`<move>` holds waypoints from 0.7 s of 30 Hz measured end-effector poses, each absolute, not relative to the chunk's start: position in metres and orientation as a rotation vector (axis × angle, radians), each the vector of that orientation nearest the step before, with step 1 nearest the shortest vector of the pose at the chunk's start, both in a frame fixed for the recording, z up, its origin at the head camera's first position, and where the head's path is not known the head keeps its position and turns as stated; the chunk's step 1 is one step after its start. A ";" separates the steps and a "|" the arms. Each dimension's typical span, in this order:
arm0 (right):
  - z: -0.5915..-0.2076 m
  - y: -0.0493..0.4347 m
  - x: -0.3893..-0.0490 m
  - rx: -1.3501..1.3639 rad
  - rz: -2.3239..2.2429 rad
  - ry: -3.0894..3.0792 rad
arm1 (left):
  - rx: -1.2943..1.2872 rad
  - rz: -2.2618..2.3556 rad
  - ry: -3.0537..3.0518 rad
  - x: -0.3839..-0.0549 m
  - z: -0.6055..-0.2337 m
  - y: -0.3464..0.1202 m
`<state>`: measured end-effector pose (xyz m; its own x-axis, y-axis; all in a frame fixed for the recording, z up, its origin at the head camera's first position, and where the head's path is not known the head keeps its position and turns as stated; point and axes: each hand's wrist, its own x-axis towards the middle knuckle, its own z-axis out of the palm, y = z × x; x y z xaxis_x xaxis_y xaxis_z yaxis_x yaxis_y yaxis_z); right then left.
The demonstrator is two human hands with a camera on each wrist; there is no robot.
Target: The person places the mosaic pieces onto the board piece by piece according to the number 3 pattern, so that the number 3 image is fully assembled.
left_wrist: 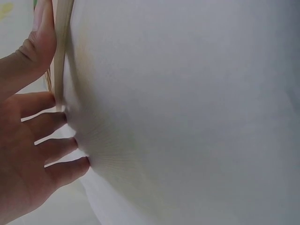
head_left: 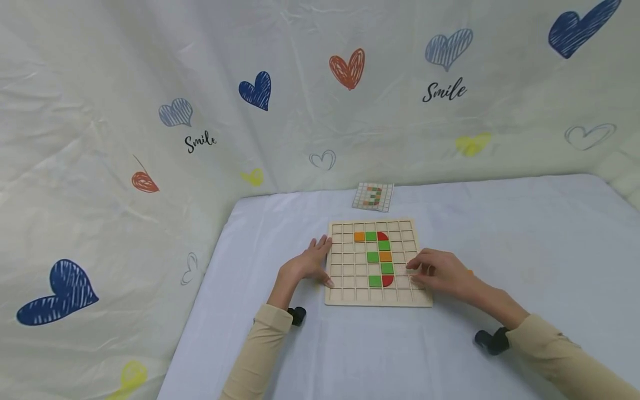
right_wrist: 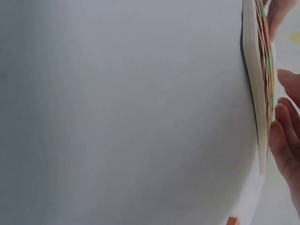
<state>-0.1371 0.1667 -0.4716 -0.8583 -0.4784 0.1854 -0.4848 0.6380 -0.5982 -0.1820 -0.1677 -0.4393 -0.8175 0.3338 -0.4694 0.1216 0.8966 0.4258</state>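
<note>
A square wooden grid board (head_left: 350, 297) lies on the white cloth, with orange, green and red tiles set in some of its squares. The red tiles (head_left: 382, 236) have a rounded corner. My left hand (head_left: 309, 262) rests at the board's left side with fingers spread; its thumb touches the edge, and in the left wrist view several fingertips press the cloth. My right hand (head_left: 442, 271) hovers at the board's right edge, fingers loosely bent. Between its thumb and fingers (right_wrist: 283, 117) no tile shows. Behind this hand, a bit of an orange piece (head_left: 470, 271) peeks out.
Beyond the board lies a small card (head_left: 372, 197) printed with a similar coloured pattern on a grid. White cloth (head_left: 525, 239) covers the table. A pale curtain (head_left: 295, 122) with printed hearts hangs behind. Each wrist wears a small black camera (head_left: 492, 340).
</note>
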 end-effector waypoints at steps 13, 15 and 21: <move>-0.468 0.207 -0.132 0.772 0.915 -2.843 | 0.334 0.523 2.515 -0.184 -0.446 -0.169; -0.469 0.213 -0.131 0.776 0.895 -2.834 | 0.331 0.526 2.518 -0.184 -0.446 -0.169; -0.469 0.231 -0.129 0.771 0.867 -2.819 | 0.331 0.532 2.514 -0.184 -0.445 -0.169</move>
